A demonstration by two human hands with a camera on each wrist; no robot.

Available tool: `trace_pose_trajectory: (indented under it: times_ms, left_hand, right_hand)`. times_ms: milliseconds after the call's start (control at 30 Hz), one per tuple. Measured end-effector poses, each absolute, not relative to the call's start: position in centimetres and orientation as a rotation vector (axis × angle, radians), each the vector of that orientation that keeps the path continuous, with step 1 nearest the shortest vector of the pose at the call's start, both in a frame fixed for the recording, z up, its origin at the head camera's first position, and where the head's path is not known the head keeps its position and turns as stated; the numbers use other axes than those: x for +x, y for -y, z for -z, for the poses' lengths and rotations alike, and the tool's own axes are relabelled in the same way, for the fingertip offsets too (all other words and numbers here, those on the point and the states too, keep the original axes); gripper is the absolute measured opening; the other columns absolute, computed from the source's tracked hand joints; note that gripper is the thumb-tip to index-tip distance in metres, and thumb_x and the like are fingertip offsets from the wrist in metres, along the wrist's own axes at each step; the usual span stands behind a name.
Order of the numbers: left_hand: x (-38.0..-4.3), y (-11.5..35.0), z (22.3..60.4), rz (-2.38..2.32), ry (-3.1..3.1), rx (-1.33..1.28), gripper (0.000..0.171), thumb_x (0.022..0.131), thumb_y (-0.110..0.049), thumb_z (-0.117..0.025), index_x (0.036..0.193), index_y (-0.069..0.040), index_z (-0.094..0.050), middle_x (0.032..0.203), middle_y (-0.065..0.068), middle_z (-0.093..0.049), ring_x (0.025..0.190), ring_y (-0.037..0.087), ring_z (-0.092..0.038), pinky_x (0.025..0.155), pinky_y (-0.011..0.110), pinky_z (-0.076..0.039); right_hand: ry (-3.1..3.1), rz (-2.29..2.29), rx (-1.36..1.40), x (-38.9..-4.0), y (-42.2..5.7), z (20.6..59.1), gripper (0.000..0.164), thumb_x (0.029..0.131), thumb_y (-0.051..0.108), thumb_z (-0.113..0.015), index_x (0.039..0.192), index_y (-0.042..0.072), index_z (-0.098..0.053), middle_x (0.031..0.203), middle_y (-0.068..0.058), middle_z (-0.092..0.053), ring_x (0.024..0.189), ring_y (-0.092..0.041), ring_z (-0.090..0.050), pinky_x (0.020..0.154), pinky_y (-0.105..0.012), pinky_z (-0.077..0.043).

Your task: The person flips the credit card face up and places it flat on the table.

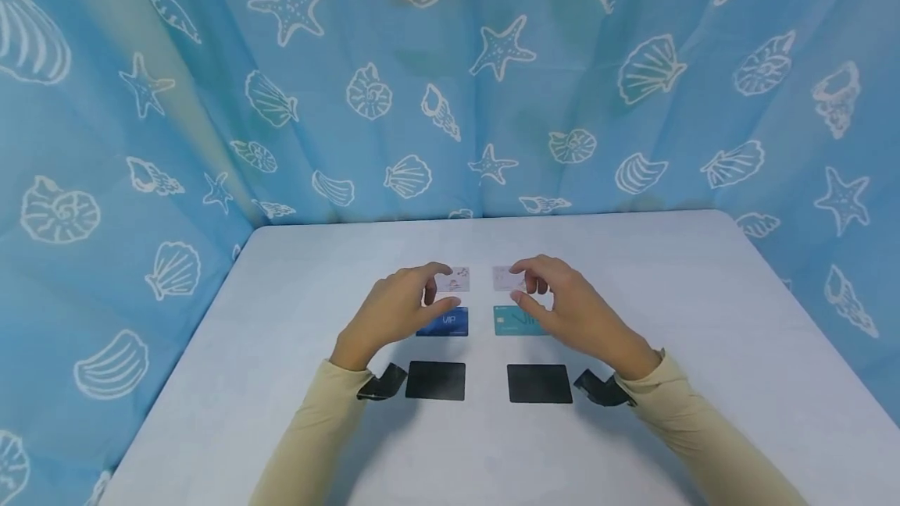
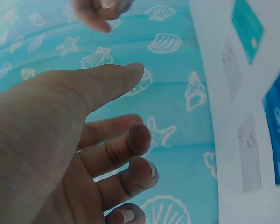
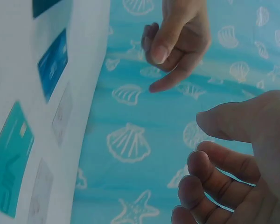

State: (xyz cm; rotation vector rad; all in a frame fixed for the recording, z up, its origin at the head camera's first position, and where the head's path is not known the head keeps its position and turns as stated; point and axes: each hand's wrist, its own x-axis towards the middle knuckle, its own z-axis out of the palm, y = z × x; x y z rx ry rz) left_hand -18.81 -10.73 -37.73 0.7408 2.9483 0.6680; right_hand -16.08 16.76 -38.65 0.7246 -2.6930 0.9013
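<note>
My left hand (image 1: 399,304) hovers over the table with its fingers loosely bent and nothing between them. Under and beside it lie a pale, lightly patterned card (image 1: 460,279) and a dark blue card (image 1: 450,323) marked VIP. My right hand (image 1: 576,314) mirrors it, thumb and fingers apart, holding nothing. Near that one are a second pale card (image 1: 502,279) and a teal VIP card (image 1: 513,322), both partly covered by the fingers in the head view. Both wrist views show the hands raised off the tabletop, with the cards (image 2: 277,116) lying flat away from the fingertips.
Closer to me, two black rectangular cards (image 1: 436,380) (image 1: 540,383) lie side by side on the white table (image 1: 485,451). Black straps (image 1: 383,383) show at both sleeve cuffs. A blue curtain (image 1: 450,100) with seashell prints hangs behind the table and along its sides.
</note>
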Motion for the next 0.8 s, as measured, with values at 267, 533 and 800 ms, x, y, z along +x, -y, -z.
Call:
trace_pose_trajectory:
  times_ms: [267, 533, 800]
  left_hand:
    - [-16.9, 13.1, 38.8, -0.538, -2.918, 0.747, 0.053, 0.094, -0.039, -0.076, 0.138, -0.012, -0.063, 0.077, -0.006, -0.059, 0.062, 0.01, -0.05, 0.052, 0.024, -0.037]
    - [-15.2, 14.7, 40.9, -0.471, -2.878, 0.769, 0.055, 0.093, -0.045, -0.076, 0.135, -0.01, -0.065, 0.075, -0.005, -0.056, 0.06, 0.007, -0.046, 0.052, 0.022, -0.034]
    - [-13.9, 15.9, 42.2, -0.462, -2.847, 0.734, 0.062, 0.083, -0.048, -0.084, 0.13, -0.012, -0.067, 0.088, -0.001, -0.062, 0.069, 0.009, -0.049, 0.057, 0.024, -0.039]
  right_hand:
    - [2.687, -0.913, 0.783, -15.3, -15.1, 38.2, 0.04, 0.095, 0.019, -0.076, 0.132, 0.008, -0.064, 0.093, -0.001, -0.059, 0.091, -0.018, -0.056, 0.078, -0.029, -0.053]
    - [2.745, -0.949, 0.818, -14.8, -12.9, 39.1, 0.04, 0.096, 0.021, -0.073, 0.133, 0.008, -0.062, 0.094, -0.003, -0.06, 0.09, -0.018, -0.055, 0.079, -0.033, -0.054]
    - [2.875, -0.869, 0.858, -14.1, -10.8, 40.5, 0.043, 0.096, 0.026, -0.074, 0.135, 0.012, -0.062, 0.096, 0.001, -0.058, 0.086, -0.015, -0.053, 0.072, -0.025, -0.045]
